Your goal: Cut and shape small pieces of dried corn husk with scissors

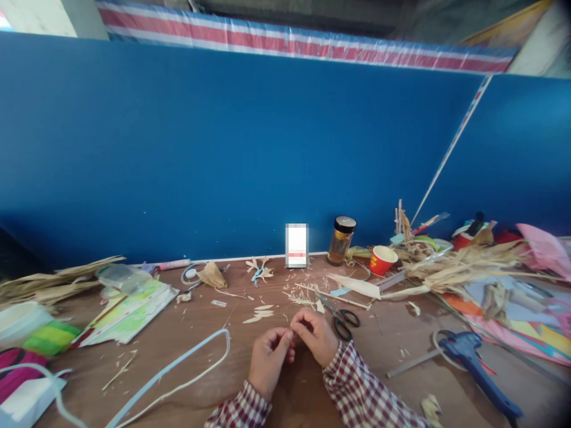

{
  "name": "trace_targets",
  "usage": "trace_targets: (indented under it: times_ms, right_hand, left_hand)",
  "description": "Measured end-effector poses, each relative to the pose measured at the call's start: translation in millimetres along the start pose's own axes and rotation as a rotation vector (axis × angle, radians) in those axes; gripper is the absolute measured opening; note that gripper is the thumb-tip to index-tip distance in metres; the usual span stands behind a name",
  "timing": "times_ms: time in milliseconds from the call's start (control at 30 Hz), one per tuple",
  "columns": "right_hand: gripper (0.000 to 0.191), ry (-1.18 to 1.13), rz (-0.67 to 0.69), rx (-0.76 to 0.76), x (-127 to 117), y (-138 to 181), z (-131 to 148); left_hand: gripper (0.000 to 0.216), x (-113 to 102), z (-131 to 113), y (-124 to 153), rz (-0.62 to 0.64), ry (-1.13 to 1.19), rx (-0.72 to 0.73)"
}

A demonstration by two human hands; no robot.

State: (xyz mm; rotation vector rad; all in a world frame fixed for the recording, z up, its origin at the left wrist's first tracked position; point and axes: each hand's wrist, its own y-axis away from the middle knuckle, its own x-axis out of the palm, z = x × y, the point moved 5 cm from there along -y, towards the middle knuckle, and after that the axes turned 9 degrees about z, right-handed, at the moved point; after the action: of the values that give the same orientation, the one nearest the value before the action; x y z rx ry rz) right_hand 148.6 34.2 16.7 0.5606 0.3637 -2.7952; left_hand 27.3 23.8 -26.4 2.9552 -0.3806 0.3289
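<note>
My left hand (271,356) and my right hand (316,336) meet over the near middle of the table, fingertips pinched together. Whatever lies between them is too small to make out. Just right of my right hand rest black-handled scissors (344,321), their blades partly among pale scraps. Beyond my left hand are several pale cut husk pieces (261,314), shaped like narrow petals. A thin stick (332,295) and a broad strip of dry husk (355,285) lie farther back.
A blue glue gun (473,362) lies at the right, near a heap of dry husks (468,267). At the back stand a dark-lidded jar (341,242) and a red paper cup (382,260). A pale blue looped strip (178,356) crosses the left side, before a painted sheet (134,312).
</note>
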Motion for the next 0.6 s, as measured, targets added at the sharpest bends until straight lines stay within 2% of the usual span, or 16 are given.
trace_targets:
  times_ms: [200,600]
  right_hand:
    - [0.013,-0.039,0.002,-0.007,0.9,0.4,0.0]
    - [0.013,0.013,-0.013,-0.018,-0.4,0.7,2.5]
  left_hand:
    - [0.037,-1.3,5.5,-0.7,-0.01,0.063,-0.058]
    - [0.032,0.2,1.9,0.8,0.006,-0.043,0.014]
